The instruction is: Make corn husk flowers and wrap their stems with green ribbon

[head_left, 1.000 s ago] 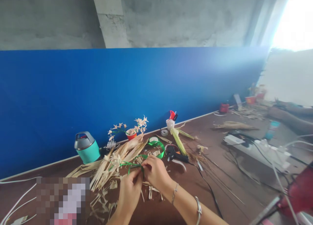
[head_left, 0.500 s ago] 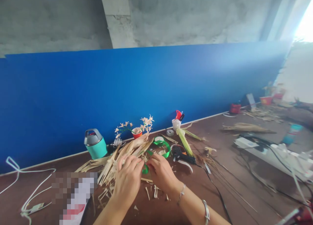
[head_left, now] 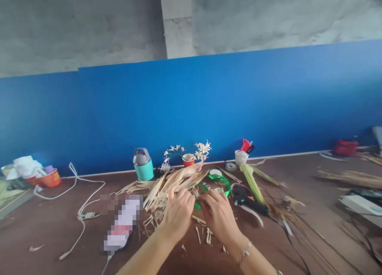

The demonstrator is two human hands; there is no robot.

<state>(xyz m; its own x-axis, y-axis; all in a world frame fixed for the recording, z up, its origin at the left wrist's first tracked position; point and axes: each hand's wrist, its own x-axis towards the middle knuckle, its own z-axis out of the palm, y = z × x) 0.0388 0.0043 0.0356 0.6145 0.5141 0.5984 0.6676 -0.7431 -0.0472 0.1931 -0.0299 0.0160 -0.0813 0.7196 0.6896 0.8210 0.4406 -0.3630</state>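
My left hand [head_left: 179, 212] and my right hand [head_left: 220, 214] are close together low in the middle of the view, fingers bent and pinched. Between their fingertips shows a short piece of green tape [head_left: 197, 205]; the exact grip is partly hidden behind the fingers. Just beyond my right hand, a loop of the same green tape [head_left: 227, 184] curls out from its roll [head_left: 215, 173]. Dry corn husks [head_left: 179, 173] lie heaped behind my left hand, and small husk scraps [head_left: 208, 237] are scattered on the table below.
Behind the husks stand a turquoise bottle [head_left: 144, 169] and a red cup with pale husk flowers [head_left: 188, 160]. A black glue gun [head_left: 253, 205], green stalks [head_left: 252, 183] and a white pen cup [head_left: 241, 157] are at right. A blurred-out phone [head_left: 125, 223] and white cable [head_left: 82, 203] lie left.
The view has swung left, so everything sits further right and a red bowl with white paper appears at far left. My hands stay close together at the green tape.
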